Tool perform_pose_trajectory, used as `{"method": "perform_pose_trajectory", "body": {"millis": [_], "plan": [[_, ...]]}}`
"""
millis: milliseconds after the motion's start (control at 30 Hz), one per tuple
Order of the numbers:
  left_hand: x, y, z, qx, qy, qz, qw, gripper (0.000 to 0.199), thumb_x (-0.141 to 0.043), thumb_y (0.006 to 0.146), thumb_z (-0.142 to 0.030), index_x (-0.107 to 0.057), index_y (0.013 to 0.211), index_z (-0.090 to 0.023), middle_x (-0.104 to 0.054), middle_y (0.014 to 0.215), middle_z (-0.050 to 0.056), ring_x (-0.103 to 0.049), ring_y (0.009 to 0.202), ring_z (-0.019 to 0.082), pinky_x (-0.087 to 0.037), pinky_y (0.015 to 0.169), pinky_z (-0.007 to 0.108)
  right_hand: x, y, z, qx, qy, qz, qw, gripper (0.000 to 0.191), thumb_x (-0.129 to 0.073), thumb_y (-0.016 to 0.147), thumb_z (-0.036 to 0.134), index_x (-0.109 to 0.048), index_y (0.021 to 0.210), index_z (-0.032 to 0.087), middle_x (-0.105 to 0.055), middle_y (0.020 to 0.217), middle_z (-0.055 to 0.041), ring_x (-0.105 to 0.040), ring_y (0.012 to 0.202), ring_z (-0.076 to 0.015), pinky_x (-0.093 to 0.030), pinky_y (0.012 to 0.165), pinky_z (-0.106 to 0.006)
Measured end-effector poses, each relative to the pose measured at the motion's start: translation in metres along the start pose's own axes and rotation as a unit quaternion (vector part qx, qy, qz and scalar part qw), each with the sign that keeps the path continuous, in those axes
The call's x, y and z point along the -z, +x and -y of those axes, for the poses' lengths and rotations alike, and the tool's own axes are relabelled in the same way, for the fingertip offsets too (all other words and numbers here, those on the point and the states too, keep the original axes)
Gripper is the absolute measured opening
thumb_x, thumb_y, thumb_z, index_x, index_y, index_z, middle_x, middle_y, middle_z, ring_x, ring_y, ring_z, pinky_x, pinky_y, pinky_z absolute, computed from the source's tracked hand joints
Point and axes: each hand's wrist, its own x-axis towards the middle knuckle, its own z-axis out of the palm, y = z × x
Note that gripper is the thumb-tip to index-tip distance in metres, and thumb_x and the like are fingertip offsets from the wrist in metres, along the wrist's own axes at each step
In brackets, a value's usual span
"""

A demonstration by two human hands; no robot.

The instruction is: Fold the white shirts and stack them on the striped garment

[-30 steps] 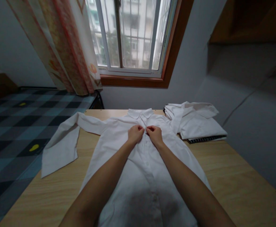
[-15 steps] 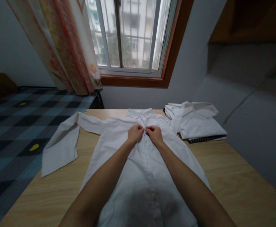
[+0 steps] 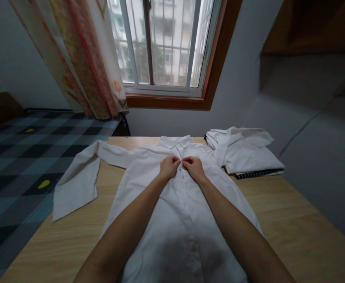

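Two hands point(image 3: 181, 166) — fingers pinching one white shirt's point(image 3: 163, 204) front placket.

Shirt point(image 3: 154, 157) lies on table point(image 3: 290, 220), collar point(image 3: 175, 142) at the far edge, one sleeve point(image 3: 80, 177) extending left to the table's side edge. Pile point(image 3: 246, 153) occupies the far right corner, right of the collar. Bed point(image 3: 42, 157) stands left of the table; window point(image 3: 166, 47) is behind, curtain point(image 3: 83, 59) at its left; shelf point(image 3: 314, 31), upper right.
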Motion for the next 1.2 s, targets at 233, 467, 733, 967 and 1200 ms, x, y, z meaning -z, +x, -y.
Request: {"method": "perform_pose_trajectory", "body": {"millis": [233, 467, 733, 967, 1200], "plan": [[0.002, -0.003, -0.008, 0.009, 0.01, -0.002, 1.0, 0.032, -0.049, 0.089, -0.034, -0.075, 0.079, -0.017, -0.072, 0.076, 0.005, -0.063, 0.074, 0.018, -0.037, 0.063, 0.025, -0.006, -0.007, 0.011, 0.064, -0.145, -0.052, 0.986, 0.012, -0.064, 0.075, 0.028, -0.07, 0.073, 0.018, -0.071, 0.069, -0.0039, -0.064, 0.064, -0.0171, -0.047, 0.064, -0.026], [0.002, -0.006, -0.011, 0.013, 0.02, -0.01, 1.0, 0.028, -0.053, 0.087, -0.033, -0.076, 0.084, -0.018, -0.073, 0.08, 0.005, -0.063, 0.077, 0.018, -0.038, 0.064, 0.025, -0.01, -0.008, 0.011, 0.063, -0.187, -0.058, 0.979, 0.01, -0.066, 0.073, 0.021, -0.07, 0.065, 0.02, -0.072, 0.068, -0.0028, -0.065, 0.067, -0.018, -0.046, 0.067, -0.027], [0.003, -0.006, -0.011, 0.011, 0.024, -0.02, 0.999, 0.025, -0.054, 0.088, -0.029, -0.076, 0.086, -0.018, -0.074, 0.085, 0.005, -0.064, 0.08, 0.017, -0.04, 0.069, 0.025, -0.01, -0.009, 0.01, 0.066, -0.133, -0.055, 0.987, 0.01, -0.068, 0.073, 0.026, -0.073, 0.069, 0.019, -0.074, 0.071, -0.004, -0.067, 0.067, -0.0192, -0.048, 0.066, -0.027], [0.002, -0.005, -0.011, 0.016, 0.041, -0.024, 0.999, 0.024, -0.053, 0.089, -0.026, -0.074, 0.086, -0.018, -0.074, 0.088, 0.006, -0.063, 0.083, 0.018, -0.04, 0.072, 0.026, -0.009, -0.007, 0.008, 0.045, -0.102, -0.048, 0.993, 0.012, -0.064, 0.07, 0.028, -0.072, 0.071, 0.018, -0.072, 0.069, -0.0029, -0.065, 0.064, -0.018, -0.049, 0.065, -0.027], [-0.002, -0.004, -0.01, 0.012, 0.06, -0.028, 0.998, 0.023, -0.05, 0.091, -0.026, -0.072, 0.089, -0.017, -0.073, 0.093, 0.008, -0.063, 0.087, 0.019, -0.039, 0.074, 0.027, -0.012, -0.007, 0.008, 0.014, -0.059, -0.039, 0.997, 0.013, -0.06, 0.073, 0.026, -0.069, 0.072, 0.017, -0.069, 0.062, -0.0013, -0.064, 0.058, -0.016, -0.049, 0.059, -0.024]]}}
